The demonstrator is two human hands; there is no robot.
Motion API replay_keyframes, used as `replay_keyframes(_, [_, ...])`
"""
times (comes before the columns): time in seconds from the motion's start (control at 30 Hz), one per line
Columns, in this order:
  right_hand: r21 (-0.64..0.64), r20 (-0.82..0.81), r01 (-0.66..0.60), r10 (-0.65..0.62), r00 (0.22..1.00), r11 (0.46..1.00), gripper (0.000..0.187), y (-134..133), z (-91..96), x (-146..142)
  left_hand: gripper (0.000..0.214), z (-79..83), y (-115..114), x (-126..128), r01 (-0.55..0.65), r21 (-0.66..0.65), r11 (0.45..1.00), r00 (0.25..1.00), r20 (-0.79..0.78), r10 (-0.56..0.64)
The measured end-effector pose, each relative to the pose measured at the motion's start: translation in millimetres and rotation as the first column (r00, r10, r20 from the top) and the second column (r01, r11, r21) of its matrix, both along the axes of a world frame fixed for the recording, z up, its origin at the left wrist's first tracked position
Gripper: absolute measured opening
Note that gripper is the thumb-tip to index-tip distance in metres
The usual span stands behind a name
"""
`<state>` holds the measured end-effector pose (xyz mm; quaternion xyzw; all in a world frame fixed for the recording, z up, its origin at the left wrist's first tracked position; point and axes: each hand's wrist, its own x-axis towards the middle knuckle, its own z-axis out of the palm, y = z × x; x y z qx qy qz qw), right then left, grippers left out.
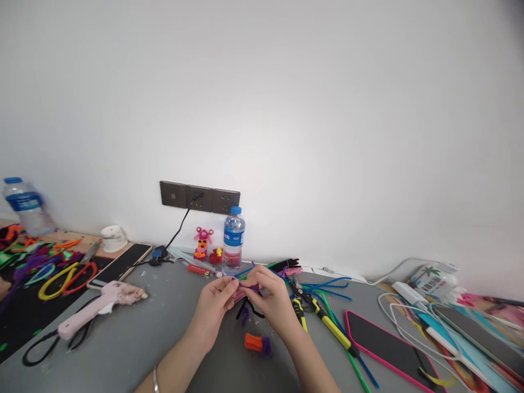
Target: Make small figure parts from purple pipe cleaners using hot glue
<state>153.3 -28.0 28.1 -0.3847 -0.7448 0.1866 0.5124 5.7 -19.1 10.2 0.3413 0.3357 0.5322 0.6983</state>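
Note:
My left hand and my right hand meet above the grey table, fingertips pinched together. Between them is a purple pipe cleaner, mostly covered by the fingers. Pink pipe cleaners show just behind it, partly hidden. Short black pipe cleaners and a small purple bit lie below the fingers. Nearer to me rests an orange coiled pipe-cleaner piece with a purple end. To the right of my right hand lie pliers with yellow and black handles.
A water bottle stands behind my hands, beside a pipe-cleaner figure. On the left lie a pink glue gun, a phone and scissors. Rightward are a pink-cased phone, white cables and blue pipe cleaners.

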Motion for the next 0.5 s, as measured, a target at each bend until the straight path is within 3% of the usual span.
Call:
replay_keyframes(0.17, [-0.152,-0.043,-0.059,0.053,0.998,0.987,0.017,-0.8,6.3,9.5,0.038,2.0,0.8,-3.4,0.068,0.103,0.992,0.988,-0.148,-0.053])
replay_keyframes(0.33, [-0.262,-0.139,-0.172,0.139,0.980,0.950,0.022,-3.7,14.2,17.2,0.038,5.4,-0.2,-7.5,0.243,0.145,0.959,0.930,-0.317,-0.187])
replay_keyframes(0.4, [-0.331,-0.198,-0.251,0.194,0.961,0.909,0.023,-4.7,14.6,20.2,0.036,5.9,-1.5,-8.5,0.354,0.125,0.927,0.894,-0.335,-0.297])
replay_keyframes(0.5, [-0.426,-0.307,-0.421,0.310,0.900,0.801,0.021,-5.5,11.6,24.1,0.033,5.4,-3.8,-10.3,0.498,0.072,0.864,0.827,-0.338,-0.449])
